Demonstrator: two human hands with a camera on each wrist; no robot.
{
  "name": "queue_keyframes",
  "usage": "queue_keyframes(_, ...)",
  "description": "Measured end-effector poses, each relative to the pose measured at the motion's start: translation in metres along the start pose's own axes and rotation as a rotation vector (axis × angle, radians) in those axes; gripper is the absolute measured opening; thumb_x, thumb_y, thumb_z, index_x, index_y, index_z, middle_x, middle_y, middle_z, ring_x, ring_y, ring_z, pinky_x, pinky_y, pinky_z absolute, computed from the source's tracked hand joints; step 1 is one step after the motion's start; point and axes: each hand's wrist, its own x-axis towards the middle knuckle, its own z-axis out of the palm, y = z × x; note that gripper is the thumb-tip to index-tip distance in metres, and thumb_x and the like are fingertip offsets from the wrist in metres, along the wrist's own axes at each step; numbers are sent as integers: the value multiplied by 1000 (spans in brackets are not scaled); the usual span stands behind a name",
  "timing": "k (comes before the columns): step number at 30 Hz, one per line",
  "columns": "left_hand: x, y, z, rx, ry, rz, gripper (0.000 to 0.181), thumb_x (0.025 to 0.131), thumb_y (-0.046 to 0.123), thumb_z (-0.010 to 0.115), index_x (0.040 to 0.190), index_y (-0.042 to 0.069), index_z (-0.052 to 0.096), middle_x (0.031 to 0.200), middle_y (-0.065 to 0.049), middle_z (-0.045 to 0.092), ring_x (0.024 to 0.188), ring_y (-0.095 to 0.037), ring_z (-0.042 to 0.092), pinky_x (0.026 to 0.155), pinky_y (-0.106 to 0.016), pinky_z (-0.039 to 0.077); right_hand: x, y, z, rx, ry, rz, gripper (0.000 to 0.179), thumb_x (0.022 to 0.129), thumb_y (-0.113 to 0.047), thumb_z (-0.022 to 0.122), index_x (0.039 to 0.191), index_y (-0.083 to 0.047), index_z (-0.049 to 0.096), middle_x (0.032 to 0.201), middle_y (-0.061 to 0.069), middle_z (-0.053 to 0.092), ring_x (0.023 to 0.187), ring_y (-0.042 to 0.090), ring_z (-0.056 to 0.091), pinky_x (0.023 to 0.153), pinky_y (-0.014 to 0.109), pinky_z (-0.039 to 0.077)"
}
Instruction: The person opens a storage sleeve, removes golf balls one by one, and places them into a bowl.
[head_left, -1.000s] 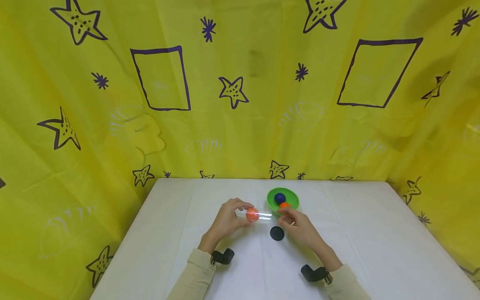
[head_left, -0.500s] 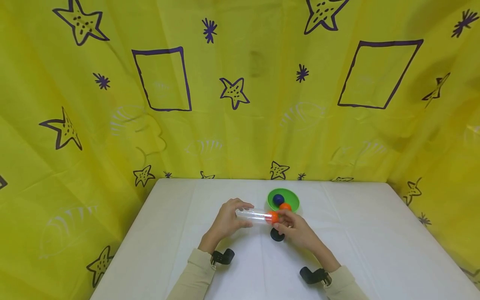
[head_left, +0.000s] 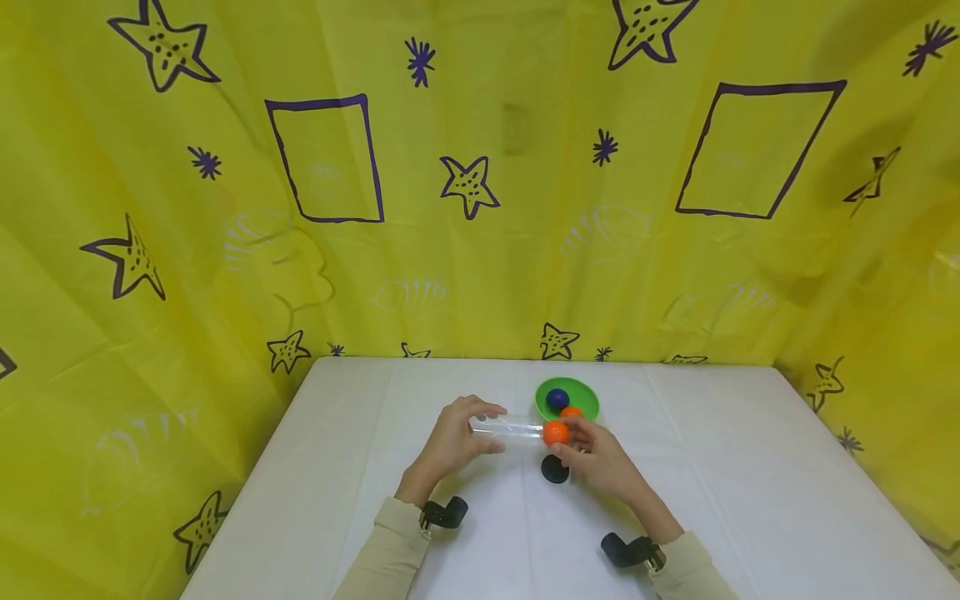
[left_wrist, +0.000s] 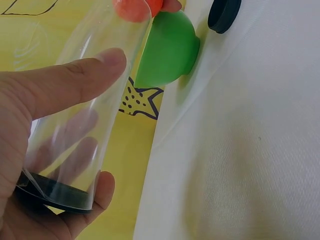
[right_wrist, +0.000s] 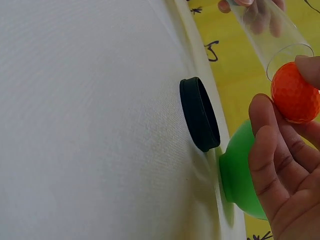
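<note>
My left hand (head_left: 453, 437) grips a clear plastic tube (head_left: 513, 428) that lies sideways above the table. Its far end carries a black cap (left_wrist: 52, 194), seen in the left wrist view. With thumb and fingers, my right hand (head_left: 603, 461) pinches an orange golf ball (right_wrist: 296, 93) right at the tube's uncapped mouth. Through the wall the tube shows no ball along its length. Just behind the right hand sits a green bowl (head_left: 588, 395) with a dark blue ball (head_left: 557, 400) and another orange ball (head_left: 572, 412) in it.
A loose black cap (right_wrist: 200, 114) lies on the white table (head_left: 390, 533), below the tube's mouth and in front of the bowl. A yellow curtain (head_left: 480, 258) with drawn stars hangs behind the table and along its sides.
The orange golf ball has travelled rightward from inside the tube to its mouth. My right hand has come to the mouth and taken hold of the ball; the left has hardly moved.
</note>
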Motion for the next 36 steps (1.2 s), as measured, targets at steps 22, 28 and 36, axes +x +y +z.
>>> queue_keyframes(22,1,-4,-2,-8,23,37,45,75,15,91,118,13,76,109,-3,71,95,-23,58,72,-26,47,-4,-4,-14,6,51,-29,49,93,-18,75,132,1,55,107,15,71,82,16,61,68,24,52)
queue_keyframes(28,-1,-2,-2,-21,27,38,46,75,14,91,119,12,76,109,-4,72,97,-28,60,72,-26,47,-4,-4,-19,-15,91,8,49,93,-22,76,133,-4,56,113,18,72,86,15,65,74,23,54)
queue_keyframes(36,0,-3,-1,-32,26,23,47,75,14,91,119,11,75,112,-12,72,96,-32,59,70,-26,46,-4,-4,-26,-52,118,-66,48,92,-23,78,132,-4,58,102,14,73,83,16,63,72,24,51)
